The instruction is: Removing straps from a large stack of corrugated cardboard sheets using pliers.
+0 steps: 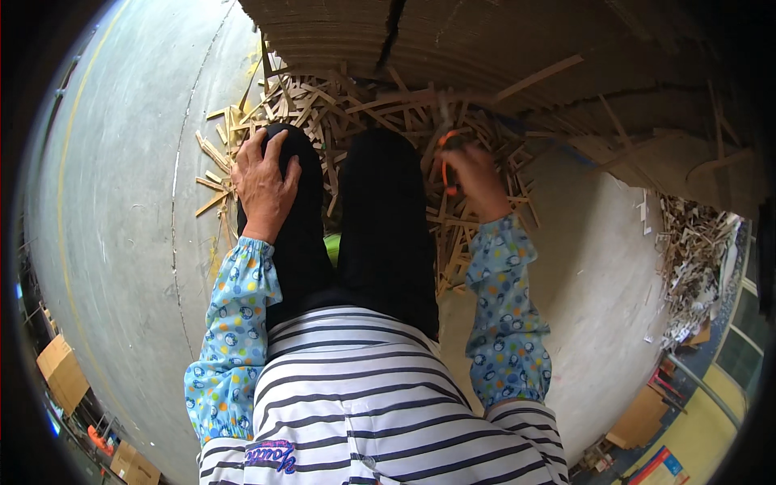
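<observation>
I sit with both knees in black trousers in front of a tall stack of brown cardboard sheets (485,48). My left hand (263,182) rests spread over my left knee (295,162) and holds nothing. My right hand (477,178) is closed around an orange-handled tool (444,158), raised near the lower edge of the stack; the tool's tip is blurred. Both forearms wear blue patterned sleeve covers. A heap of narrow cardboard strips (339,105) lies on the floor around my knees, under the stack's edge.
Grey concrete floor (121,202) spreads to the left, with a yellow line along it. More cardboard scraps (695,259) pile up at the right. Brown boxes (61,372) stand at the lower left and a box (643,416) at the lower right.
</observation>
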Motion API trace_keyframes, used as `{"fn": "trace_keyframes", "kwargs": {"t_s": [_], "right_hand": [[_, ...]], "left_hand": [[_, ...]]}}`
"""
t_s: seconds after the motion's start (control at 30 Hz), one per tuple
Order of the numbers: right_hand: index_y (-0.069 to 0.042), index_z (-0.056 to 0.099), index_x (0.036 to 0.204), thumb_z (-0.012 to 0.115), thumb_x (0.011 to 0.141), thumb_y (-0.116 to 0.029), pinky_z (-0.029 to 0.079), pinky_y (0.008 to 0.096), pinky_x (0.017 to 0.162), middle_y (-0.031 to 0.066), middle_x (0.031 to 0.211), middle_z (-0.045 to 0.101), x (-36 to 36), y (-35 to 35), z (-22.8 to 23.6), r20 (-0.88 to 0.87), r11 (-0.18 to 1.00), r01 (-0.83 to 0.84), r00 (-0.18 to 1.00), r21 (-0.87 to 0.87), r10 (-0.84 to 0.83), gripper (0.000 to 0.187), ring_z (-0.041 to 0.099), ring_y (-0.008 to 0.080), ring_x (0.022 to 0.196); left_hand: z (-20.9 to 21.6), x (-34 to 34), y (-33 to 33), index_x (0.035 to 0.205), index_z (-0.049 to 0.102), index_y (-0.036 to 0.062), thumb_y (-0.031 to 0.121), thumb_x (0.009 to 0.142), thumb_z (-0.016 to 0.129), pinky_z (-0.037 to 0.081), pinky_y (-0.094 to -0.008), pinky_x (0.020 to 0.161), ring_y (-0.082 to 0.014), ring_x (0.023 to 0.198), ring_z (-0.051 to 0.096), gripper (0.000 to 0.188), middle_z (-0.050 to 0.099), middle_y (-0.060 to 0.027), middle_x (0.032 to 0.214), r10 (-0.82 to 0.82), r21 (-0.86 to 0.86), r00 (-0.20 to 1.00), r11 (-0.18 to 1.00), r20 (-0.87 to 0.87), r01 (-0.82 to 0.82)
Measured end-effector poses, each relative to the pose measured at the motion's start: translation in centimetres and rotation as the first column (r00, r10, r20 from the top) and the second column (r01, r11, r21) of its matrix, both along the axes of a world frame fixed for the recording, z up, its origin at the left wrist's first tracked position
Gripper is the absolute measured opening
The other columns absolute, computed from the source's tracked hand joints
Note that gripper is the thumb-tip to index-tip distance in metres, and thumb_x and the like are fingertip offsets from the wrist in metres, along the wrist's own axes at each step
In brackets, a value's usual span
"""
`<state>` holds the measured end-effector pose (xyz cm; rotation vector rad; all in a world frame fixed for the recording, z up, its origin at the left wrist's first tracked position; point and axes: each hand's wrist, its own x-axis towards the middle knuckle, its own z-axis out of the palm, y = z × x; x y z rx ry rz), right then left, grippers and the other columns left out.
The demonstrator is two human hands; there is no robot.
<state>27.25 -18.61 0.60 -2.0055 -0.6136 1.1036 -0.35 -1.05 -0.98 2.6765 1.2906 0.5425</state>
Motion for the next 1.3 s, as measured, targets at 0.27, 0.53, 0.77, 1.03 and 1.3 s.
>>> {"fn": "trace_keyframes", "kwargs": {"t_s": [0.27,0.53,0.77,1.03,1.3], "right_hand": [[0.002,0.058,0.112,0.054,0.088,-0.021,0.055,0.0357,0.072,0.0092,0.094,0.066,5.1,7.7,7.4,-0.044,0.887,0.184,0.982,0.425,-0.182,0.033,0.065,0.0182,0.086],[-0.001,0.065,0.09,0.06,0.082,-0.024,0.05,0.0284,0.064,0.0078,0.086,0.065,-4.3,3.6,4.4,-0.348,0.977,0.059,0.937,0.206,0.017,0.025,0.063,0.0166,0.071],[0.002,0.059,0.111,0.054,0.087,-0.022,0.052,0.0306,0.061,0.0086,0.09,0.065,3.8,8.2,9.2,-0.145,0.81,0.263,0.965,0.524,-0.219,0.034,0.063,0.0178,0.07],[-0.001,0.061,0.104,0.056,0.087,-0.023,0.051,0.029,0.059,0.007,0.08,0.063,-2.4,3.1,7.0,-0.312,0.935,0.176,0.947,0.31,-0.075,0.029,0.063,0.0152,0.07],[-0.001,0.061,0.092,0.061,0.081,-0.025,0.041,0.0329,0.058,0.0034,0.072,0.055,10.2,-2.2,4.6,0.267,0.871,0.428,0.834,0.239,-0.483,0.026,0.053,0.0134,0.068]], "left_hand": [[-0.4,0.3,-0.1,0.123,0.056,0.0177,0.024,0.079,0.065,0.032,-0.0466,0.1,-0.029,0.124,0.04,0.045,0.047,-0.0092,0.13,-0.002,-0.017,1.0,1.0,0.001,0.002],[0.3,-0.7,0.3,0.126,0.055,0.0188,0.023,0.082,0.065,0.034,-0.0455,0.1,-0.029,0.122,0.043,0.045,0.047,-0.009,0.13,0.018,0.011,1.0,1.0,-0.013,-0.018],[-0.1,0.1,0.4,0.123,0.056,0.018,0.024,0.079,0.066,0.03,-0.0461,0.102,-0.0288,0.125,0.039,0.045,0.046,-0.0085,0.13,0.003,-0.021,1.0,1.0,0.025,-0.002],[0.2,-0.3,0.5,0.123,0.057,0.0176,0.024,0.08,0.066,0.031,-0.0456,0.101,-0.0289,0.124,0.041,0.045,0.047,-0.0086,0.129,0.009,-0.013,1.0,1.0,0.017,-0.008],[0.8,0.1,0.2,0.126,0.055,0.018,0.025,0.084,0.063,0.035,-0.0444,0.1,-0.0281,0.123,0.043,0.043,0.047,-0.0082,0.132,0.027,-0.02,0.999,0.999,-0.022,-0.027]]}}
